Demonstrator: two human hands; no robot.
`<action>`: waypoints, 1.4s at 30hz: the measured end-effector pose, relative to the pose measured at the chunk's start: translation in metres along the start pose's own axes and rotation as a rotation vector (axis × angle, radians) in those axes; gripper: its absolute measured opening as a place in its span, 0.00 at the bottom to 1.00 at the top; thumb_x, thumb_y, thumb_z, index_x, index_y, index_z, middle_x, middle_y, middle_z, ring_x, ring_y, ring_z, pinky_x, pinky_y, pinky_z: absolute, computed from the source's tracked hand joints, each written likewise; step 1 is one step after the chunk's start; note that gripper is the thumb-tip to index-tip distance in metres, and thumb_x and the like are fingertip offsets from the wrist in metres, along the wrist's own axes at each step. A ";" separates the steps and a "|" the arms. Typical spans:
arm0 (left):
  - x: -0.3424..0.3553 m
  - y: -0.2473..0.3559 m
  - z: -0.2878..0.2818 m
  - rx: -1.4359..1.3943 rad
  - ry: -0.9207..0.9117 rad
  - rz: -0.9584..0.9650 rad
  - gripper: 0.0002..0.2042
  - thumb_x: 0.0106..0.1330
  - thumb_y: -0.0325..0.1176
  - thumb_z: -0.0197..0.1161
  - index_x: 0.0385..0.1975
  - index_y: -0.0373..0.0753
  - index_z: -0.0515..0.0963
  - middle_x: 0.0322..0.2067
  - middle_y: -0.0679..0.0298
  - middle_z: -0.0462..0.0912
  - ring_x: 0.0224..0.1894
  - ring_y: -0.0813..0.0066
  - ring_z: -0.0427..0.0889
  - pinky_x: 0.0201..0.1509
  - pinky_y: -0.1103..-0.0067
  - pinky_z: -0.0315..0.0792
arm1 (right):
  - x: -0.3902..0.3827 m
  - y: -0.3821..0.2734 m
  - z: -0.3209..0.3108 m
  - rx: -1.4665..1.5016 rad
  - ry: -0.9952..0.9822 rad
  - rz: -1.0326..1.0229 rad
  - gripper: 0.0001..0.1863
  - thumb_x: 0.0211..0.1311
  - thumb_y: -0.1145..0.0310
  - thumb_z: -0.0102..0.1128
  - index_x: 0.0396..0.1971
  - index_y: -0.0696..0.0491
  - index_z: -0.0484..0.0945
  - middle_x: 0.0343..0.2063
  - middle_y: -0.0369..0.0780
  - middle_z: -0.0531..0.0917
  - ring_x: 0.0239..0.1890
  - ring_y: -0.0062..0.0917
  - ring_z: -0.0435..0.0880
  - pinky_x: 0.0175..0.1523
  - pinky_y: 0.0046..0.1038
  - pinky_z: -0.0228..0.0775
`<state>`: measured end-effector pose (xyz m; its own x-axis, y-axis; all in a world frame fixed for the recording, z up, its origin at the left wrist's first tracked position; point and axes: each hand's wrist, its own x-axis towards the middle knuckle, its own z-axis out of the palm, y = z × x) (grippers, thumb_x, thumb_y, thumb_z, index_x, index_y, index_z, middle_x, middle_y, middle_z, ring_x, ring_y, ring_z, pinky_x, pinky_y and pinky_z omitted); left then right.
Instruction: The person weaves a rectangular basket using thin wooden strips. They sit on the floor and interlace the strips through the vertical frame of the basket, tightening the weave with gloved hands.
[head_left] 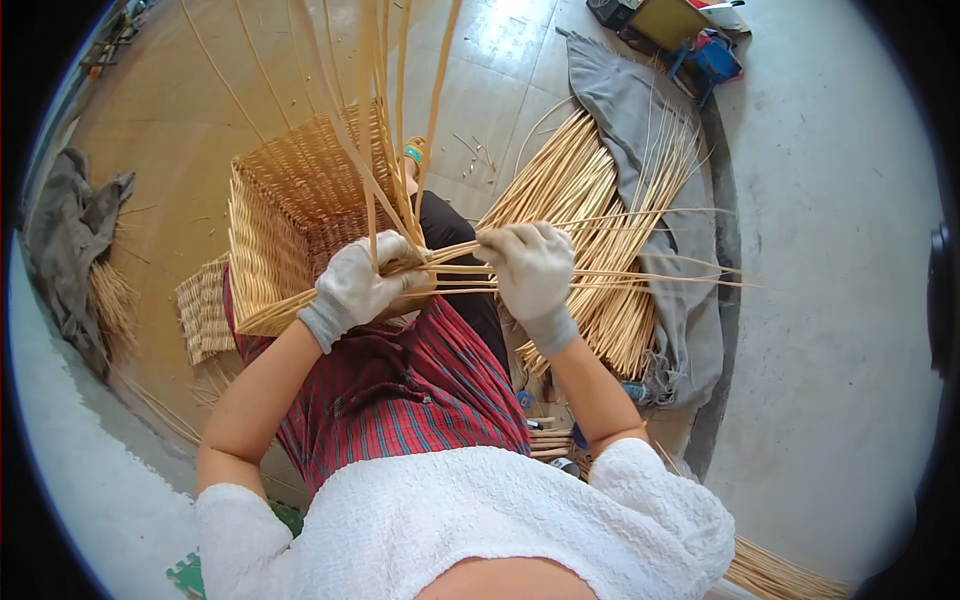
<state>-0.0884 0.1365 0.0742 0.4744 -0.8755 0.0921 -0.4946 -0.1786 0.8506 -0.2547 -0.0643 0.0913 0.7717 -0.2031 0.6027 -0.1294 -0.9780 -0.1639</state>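
- The basket (268, 245) is at the person's lap, toward the left, with its inside visible from above; what supports its bottom, I cannot tell.
- The left hand (365, 280), in a pale glove, is clamped on the pale strands (455, 285) at the near right corner of the basket. If this grip becomes loose, the strands may spring back and the weave at this corner may become slack.
- The right hand (530, 270), also gloved, has its fingertips together on a strand, just beside the basket. A pull too strong, or a bend too sharp, could crack it, especially if the material is dry.
- Several strands run close together between the two hands, so I think the wrong one could be taken, and the pattern would then have a fault.
- The long upright stakes (362, 130) rise close to the left hand. They could catch the glove, or be pushed out of their line by it.
- The free ends of the strands pass over the loose bundle (570, 185) on the grey cloth (695, 335); they could tangle there when they are drawn.
- The striped cloth (425, 405) on the lap lies in folds, and the basket could slip on it if both hands pull to one side.
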 end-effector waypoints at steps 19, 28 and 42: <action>-0.004 0.016 0.015 0.168 0.114 -0.125 0.12 0.59 0.42 0.73 0.39 0.45 0.86 0.36 0.59 0.87 0.41 0.58 0.87 0.46 0.67 0.79 | -0.010 -0.005 -0.046 -0.109 -0.419 0.084 0.13 0.61 0.59 0.70 0.34 0.51 0.78 0.29 0.40 0.82 0.35 0.37 0.83 0.38 0.36 0.75; -0.010 0.015 0.015 0.187 0.172 -0.169 0.11 0.57 0.41 0.72 0.37 0.46 0.85 0.38 0.59 0.87 0.44 0.56 0.86 0.50 0.65 0.78 | 0.054 -0.032 -0.043 -0.198 0.157 -0.641 0.06 0.57 0.65 0.68 0.32 0.44 0.79 0.35 0.36 0.81 0.39 0.29 0.84 0.42 0.31 0.78; -0.014 0.005 0.014 0.227 0.123 -0.050 0.15 0.61 0.43 0.72 0.44 0.43 0.86 0.38 0.56 0.87 0.46 0.53 0.85 0.53 0.63 0.77 | 0.050 -0.027 0.033 0.489 -0.719 0.362 0.18 0.68 0.58 0.62 0.45 0.58 0.83 0.35 0.53 0.87 0.40 0.47 0.88 0.46 0.40 0.79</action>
<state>-0.1079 0.1409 0.0701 0.5808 -0.8041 0.1271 -0.6121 -0.3285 0.7193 -0.1924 -0.0465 0.0999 0.9561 -0.2522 -0.1491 -0.2865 -0.6992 -0.6550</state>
